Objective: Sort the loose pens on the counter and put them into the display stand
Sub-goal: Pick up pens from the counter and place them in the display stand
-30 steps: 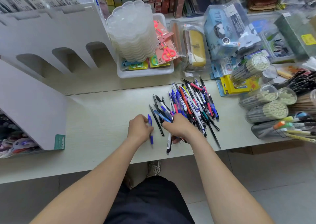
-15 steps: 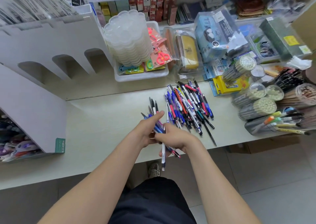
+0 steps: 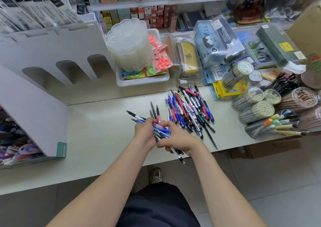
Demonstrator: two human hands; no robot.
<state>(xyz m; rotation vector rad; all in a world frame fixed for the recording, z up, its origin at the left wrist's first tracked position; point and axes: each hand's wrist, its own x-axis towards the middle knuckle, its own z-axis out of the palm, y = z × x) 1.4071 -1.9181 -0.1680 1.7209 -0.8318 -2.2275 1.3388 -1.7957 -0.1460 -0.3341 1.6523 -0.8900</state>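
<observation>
A heap of loose pens (image 3: 190, 111), blue, red, black and white, lies on the pale counter (image 3: 97, 140). My left hand (image 3: 144, 135) and my right hand (image 3: 178, 140) meet just left of the heap, both gripping one bundle of pens (image 3: 160, 128) above the counter. Its tips fan out up-left, and one white pen sticks out below my right hand. The white cardboard display stand (image 3: 52, 53), with arched slots, stands at the back left.
A white tray (image 3: 142, 81) holds stacked clear lids and scissors packs behind the heap. Jars of pencils and markers (image 3: 257, 112) crowd the right end. Another white stand (image 3: 33, 115) with goods sits at the left. The counter's front edge runs close below my hands.
My hands have gathered pens off the counter into one bundle and lifted it. My left hand now grips the bundle together with my right. The view has tilted up.
</observation>
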